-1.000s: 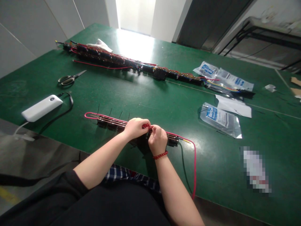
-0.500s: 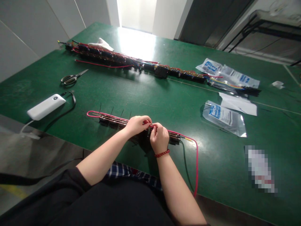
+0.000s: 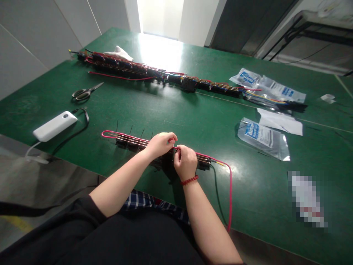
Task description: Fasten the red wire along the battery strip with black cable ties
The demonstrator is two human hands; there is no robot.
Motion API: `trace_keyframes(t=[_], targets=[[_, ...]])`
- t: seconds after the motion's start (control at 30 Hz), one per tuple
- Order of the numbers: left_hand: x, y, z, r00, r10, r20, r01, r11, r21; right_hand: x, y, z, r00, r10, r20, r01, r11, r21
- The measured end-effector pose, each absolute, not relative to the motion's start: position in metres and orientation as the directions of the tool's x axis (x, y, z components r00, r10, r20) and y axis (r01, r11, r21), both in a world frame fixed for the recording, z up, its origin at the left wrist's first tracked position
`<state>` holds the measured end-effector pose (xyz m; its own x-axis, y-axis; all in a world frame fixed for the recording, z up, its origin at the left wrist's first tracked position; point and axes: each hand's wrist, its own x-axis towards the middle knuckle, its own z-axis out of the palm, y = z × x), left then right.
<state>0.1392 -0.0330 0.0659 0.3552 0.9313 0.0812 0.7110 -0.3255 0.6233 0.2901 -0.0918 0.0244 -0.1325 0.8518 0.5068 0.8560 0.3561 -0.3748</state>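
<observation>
A short black wiring assembly (image 3: 129, 141) with a looped red wire (image 3: 230, 191) lies near the front edge of the green table (image 3: 179, 117). Several thin black ties stick up from its left half. My left hand (image 3: 160, 143) and my right hand (image 3: 184, 161) meet over its middle, fingertips pinched together on something small at the red wire; what they pinch is hidden. A red bead bracelet sits on my right wrist.
A long wiring assembly (image 3: 165, 76) stretches across the far side, a white cloth (image 3: 119, 52) by its left end. Scissors (image 3: 85, 92) and a white power bank (image 3: 54, 126) with a black cable lie left. Plastic bags (image 3: 263, 136) and paper lie right.
My hands stay at the same spot on the assembly; the left fingers have lifted slightly and the red wire under them is less visible. The view has shifted a little.
</observation>
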Motion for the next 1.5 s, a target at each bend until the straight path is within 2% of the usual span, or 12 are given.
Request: trace_keyframes(t=[0.13, 0.33, 0.5, 1.1, 1.33, 1.5], targets=[[0.142, -0.029, 0.068, 0.394, 0.919, -0.02, 0.825, -0.344, 0.448, 0.29, -0.092, 0.025, -0.141, 0.856, 0.497, 0.858, 0.356, -0.37], [0.147, -0.024, 0.061, 0.38, 0.914, -0.143, 0.833, -0.271, 0.483, 0.288, -0.091, 0.026, -0.155, 0.864, 0.479, 0.879, 0.342, -0.332], [0.148, -0.021, 0.054, 0.399, 0.904, -0.152, 0.857, -0.308, 0.414, 0.288, -0.09, 0.027, -0.18, 0.871, 0.458, 0.875, 0.354, -0.331], [0.147, -0.021, 0.059, 0.4, 0.884, -0.241, 0.875, -0.289, 0.39, 0.29, -0.092, 0.03, -0.222, 0.85, 0.478, 0.835, 0.419, -0.357], [0.147, -0.02, 0.06, 0.357, 0.895, -0.268, 0.867, -0.211, 0.451, 0.291, -0.093, 0.03, -0.211, 0.836, 0.507, 0.813, 0.438, -0.384], [0.143, -0.021, 0.059, 0.308, 0.916, -0.258, 0.769, -0.08, 0.634, 0.292, -0.093, 0.029, -0.206, 0.825, 0.527, 0.803, 0.45, -0.39]])
